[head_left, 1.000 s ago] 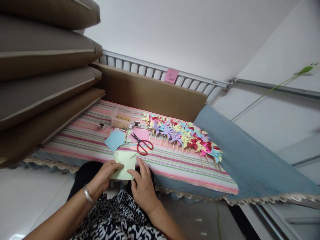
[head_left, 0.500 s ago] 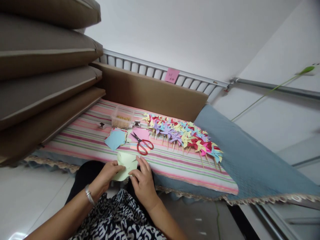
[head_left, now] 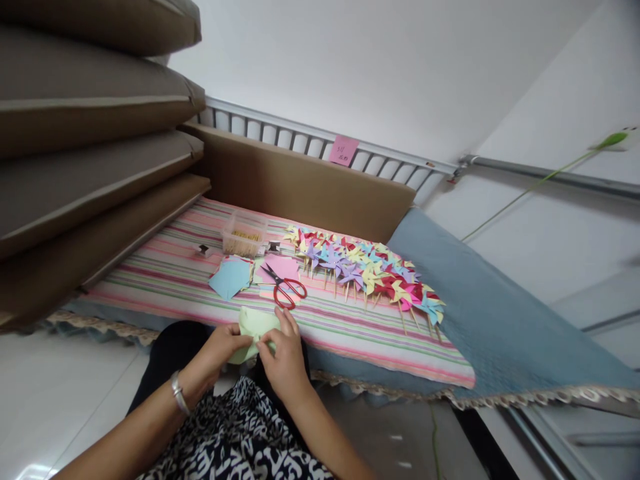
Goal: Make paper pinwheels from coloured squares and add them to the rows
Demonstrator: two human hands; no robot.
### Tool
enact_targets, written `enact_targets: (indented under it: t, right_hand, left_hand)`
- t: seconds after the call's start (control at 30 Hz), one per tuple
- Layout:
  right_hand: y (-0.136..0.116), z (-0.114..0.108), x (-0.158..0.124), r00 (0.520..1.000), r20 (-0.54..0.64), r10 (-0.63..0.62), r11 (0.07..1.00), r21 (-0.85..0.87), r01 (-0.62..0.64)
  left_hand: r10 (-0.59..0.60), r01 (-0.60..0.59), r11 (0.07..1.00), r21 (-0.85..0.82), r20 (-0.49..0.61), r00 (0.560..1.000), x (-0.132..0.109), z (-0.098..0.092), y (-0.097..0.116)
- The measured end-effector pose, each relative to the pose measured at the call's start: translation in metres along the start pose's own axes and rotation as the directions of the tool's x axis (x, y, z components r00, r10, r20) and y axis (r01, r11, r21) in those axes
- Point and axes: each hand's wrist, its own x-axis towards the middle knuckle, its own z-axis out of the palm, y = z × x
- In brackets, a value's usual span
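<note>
Both hands hold a pale green paper square point(head_left: 253, 323) over my lap, at the bed's front edge. My left hand point(head_left: 223, 347) pinches its left side between thumb and fingers. My right hand point(head_left: 284, 350) grips the right part, its thumb and index finger bending a corner in toward the middle. Just beyond the paper lie red-handled scissors point(head_left: 290, 291), partly on pink paper sheets point(head_left: 283, 267). Left of them is a stack of light blue paper squares point(head_left: 231, 279).
Rows of colourful paper pinwheels on sticks point(head_left: 370, 270) lie to the right on the striped cloth point(head_left: 165, 283). A clear plastic box point(head_left: 244, 233) of thin sticks stands behind the paper stacks. Big brown cushions point(head_left: 100, 147) rise at the left, and a brown board point(head_left: 300, 180) closes the back.
My right hand has moved left over the green paper, folding its right side inward. My left thumb has come closer to the paper's middle. Scissors, stacks and pinwheels stay put.
</note>
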Motion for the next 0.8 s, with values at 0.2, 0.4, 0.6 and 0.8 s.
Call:
enact_targets:
  t: [0.2, 0.4, 0.6, 0.8]
  right_hand:
    - [-0.003, 0.000, 0.005, 0.999, 0.006, 0.052, 0.999, -0.012, -0.052]
    - [-0.002, 0.004, 0.007, 0.997, 0.005, 0.074, 0.997, -0.015, -0.074]
    - [-0.002, 0.003, 0.008, 0.997, -0.002, 0.079, 0.997, 0.020, -0.079]
    - [0.009, -0.017, 0.025, 0.964, 0.061, 0.258, 0.918, 0.296, -0.264]
  left_hand:
    - [-0.020, 0.020, 1.000, -0.005, 0.014, 1.000, -0.001, 0.000, 0.000]
    - [-0.030, 0.031, 0.999, -0.019, 0.039, 0.999, -0.007, 0.003, 0.008]
    - [-0.008, 0.010, 0.999, 0.032, -0.051, 0.999, -0.006, 0.002, 0.009]
    - [-0.090, 0.087, 0.992, 0.091, 0.028, 0.996, -0.004, -0.001, 0.011]
